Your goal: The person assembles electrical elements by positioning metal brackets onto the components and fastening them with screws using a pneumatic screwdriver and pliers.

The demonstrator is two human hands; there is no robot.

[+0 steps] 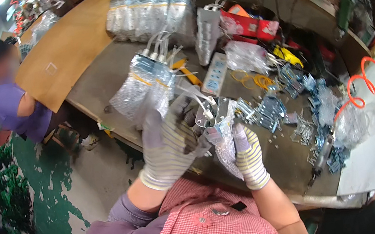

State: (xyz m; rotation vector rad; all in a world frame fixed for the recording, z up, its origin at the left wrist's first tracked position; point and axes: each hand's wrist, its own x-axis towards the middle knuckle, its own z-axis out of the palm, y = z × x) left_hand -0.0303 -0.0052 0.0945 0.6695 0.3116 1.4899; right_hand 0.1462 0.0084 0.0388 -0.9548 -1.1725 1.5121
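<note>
My right hand (250, 157), in a striped knit glove, grips a bubble-wrapped metal housing (223, 138) from its right side. White wires and connectors stick out of the housing's open top, and its wrapped end points down toward my apron. Beside it on the left is my left hand (166, 144), also gloved, its fingers smeared by motion. Whether that hand touches the housing I cannot tell. Just beyond my left hand lie similar wrapped housings (141, 82) with yellow bands and white wires.
More wrapped housings (150, 13) stand in a row at the back. A power strip (214, 75), yellow rubber bands (255, 80), metal brackets (270, 113) and screws (302, 131) lie rightward. A power screwdriver (322, 160) hangs on an orange coiled hose (355, 100). Another person (18, 106) is at left.
</note>
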